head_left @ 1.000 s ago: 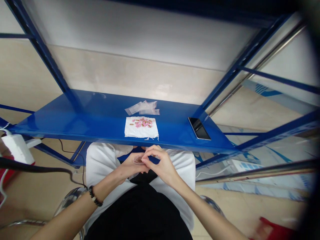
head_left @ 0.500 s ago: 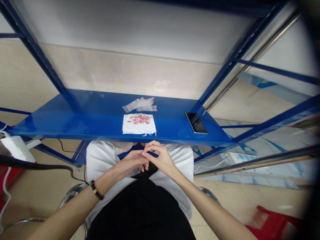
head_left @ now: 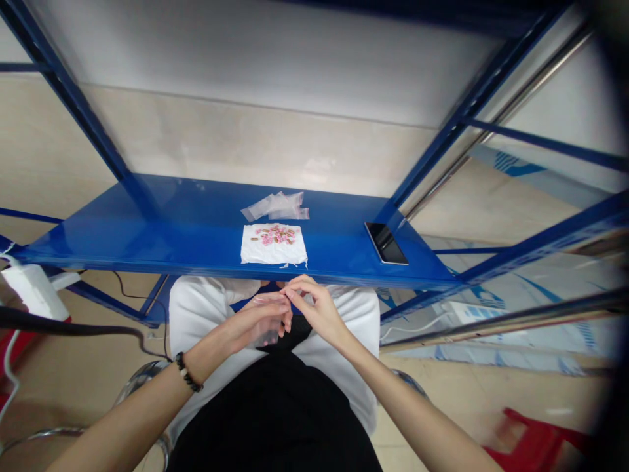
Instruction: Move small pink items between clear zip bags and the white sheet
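Over my lap, my left hand (head_left: 253, 321) is closed on a small clear plastic bag (head_left: 268, 331), which hangs below the fingers. A few pinkish specks show near the bag's lower edge. My right hand (head_left: 314, 307) has thumb and fingers pinched together at the bag's upper edge, touching the left fingertips. Exactly what lies between the right fingertips is partly hidden. On the blue shelf in front, a white tissue (head_left: 253, 252) carries a heap of pink and brown capsules (head_left: 276, 235).
Several flat clear bags (head_left: 280, 206) lie behind the tissue on the blue shelf (head_left: 196, 229). A dark-screened phone (head_left: 386, 242) rests at the right. Blue uprights frame both sides. A white power strip (head_left: 34, 292) and cable are at the left, and a red stool (head_left: 533, 442) is lower right.
My right fingertips have shifted slightly up and right along the bag's edge. The bag now hangs more visibly under my left hand, with pinkish specks showing at its bottom.
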The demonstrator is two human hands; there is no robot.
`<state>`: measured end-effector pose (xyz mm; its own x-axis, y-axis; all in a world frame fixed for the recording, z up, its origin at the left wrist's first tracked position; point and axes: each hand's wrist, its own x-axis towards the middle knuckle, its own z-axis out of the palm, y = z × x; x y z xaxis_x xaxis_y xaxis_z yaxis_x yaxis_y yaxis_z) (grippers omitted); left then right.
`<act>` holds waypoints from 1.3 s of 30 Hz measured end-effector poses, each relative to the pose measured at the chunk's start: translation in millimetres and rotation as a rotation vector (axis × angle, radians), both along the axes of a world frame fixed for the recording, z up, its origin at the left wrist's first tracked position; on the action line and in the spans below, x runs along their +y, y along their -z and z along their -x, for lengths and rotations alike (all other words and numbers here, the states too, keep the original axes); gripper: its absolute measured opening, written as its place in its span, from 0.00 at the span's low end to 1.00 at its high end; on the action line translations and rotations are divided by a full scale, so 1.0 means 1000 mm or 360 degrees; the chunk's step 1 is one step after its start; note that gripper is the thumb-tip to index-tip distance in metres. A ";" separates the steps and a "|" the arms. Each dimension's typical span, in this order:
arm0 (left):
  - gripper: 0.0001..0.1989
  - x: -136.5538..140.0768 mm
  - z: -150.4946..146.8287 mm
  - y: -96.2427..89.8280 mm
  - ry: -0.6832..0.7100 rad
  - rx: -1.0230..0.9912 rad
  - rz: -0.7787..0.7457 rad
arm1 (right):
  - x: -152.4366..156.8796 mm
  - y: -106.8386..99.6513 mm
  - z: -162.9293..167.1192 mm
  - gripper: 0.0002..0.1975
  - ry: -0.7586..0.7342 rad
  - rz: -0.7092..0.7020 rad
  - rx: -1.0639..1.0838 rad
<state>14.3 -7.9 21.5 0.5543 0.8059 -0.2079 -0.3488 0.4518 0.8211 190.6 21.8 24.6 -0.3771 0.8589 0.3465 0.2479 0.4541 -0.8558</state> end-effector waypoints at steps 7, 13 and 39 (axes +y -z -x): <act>0.13 0.003 0.002 0.002 -0.0113 0.0241 -0.0152 | 0.056 -0.009 -0.012 0.08 0.0322 -0.0376 -0.0229; 0.15 0.007 0.005 0.008 -0.0177 0.0207 -0.0086 | 0.121 -0.012 -0.016 0.05 0.0449 -0.0579 -0.0630; 0.11 0.002 0.008 0.011 -0.0044 0.0241 -0.0011 | -0.005 -0.016 0.017 0.04 -0.0101 -0.0107 -0.0179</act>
<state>6.7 -5.5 10.1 0.4945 0.8222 -0.2818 -0.2327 0.4376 0.8685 173.6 17.3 40.3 -0.4697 0.8084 0.3549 0.3094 0.5272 -0.7914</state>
